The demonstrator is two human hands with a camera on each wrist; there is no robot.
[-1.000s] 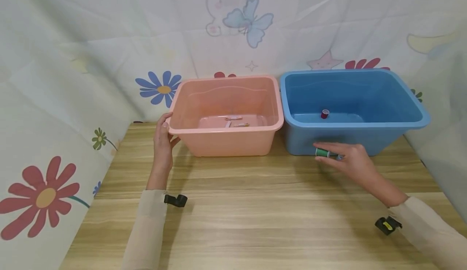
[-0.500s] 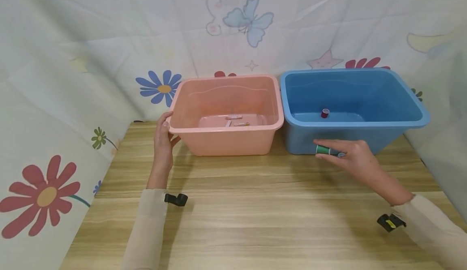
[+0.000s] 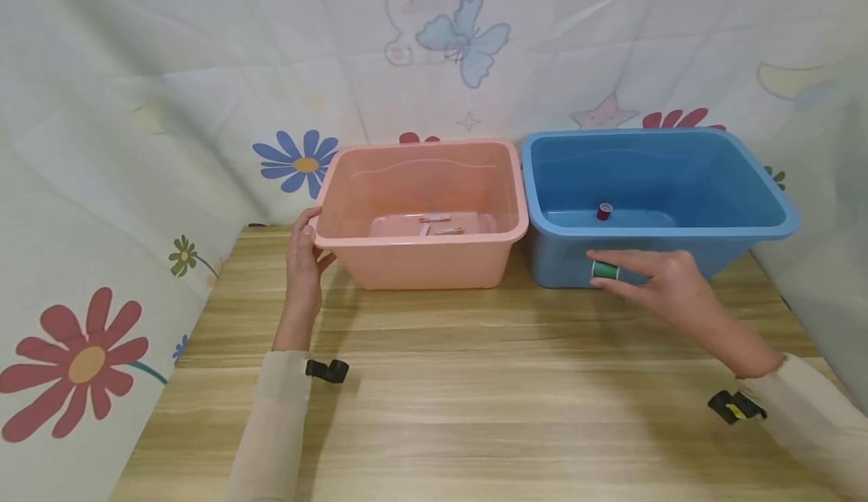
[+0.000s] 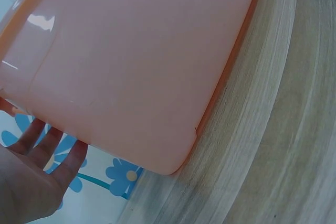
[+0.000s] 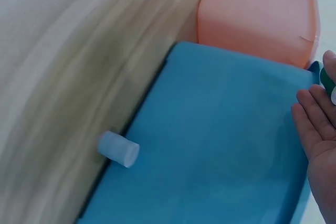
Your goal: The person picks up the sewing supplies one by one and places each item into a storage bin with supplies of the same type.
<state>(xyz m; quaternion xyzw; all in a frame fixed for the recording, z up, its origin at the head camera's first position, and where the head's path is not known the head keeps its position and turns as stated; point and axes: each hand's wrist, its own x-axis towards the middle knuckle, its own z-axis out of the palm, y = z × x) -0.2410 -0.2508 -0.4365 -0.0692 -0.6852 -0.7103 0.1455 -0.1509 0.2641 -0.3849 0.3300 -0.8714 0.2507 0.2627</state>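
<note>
My right hand (image 3: 678, 291) pinches a green thread spool (image 3: 605, 270) between thumb and fingertips, in front of the blue bin (image 3: 661, 232) and below its rim. In the right wrist view the green spool is partly cut off at the right edge. A pale blue-white spool (image 5: 118, 149) shows there at the bin's base; my hand mostly hides it in the head view. Inside the blue bin lies a dark red spool (image 3: 604, 211). My left hand (image 3: 302, 268) grips the left rim of the pink bin (image 3: 423, 264), its fingers (image 4: 71, 163) against the outer wall.
Several small slim pieces (image 3: 435, 218) lie on the pink bin's floor. Both bins stand side by side at the back of the wooden table (image 3: 461, 396), close to a printed curtain (image 3: 224, 72). Another curtain wall bounds the left side.
My right hand has risen slightly, lifting the green spool up along the front of the blue bin, away from the pale spool. My left hand stays on the pink bin.
</note>
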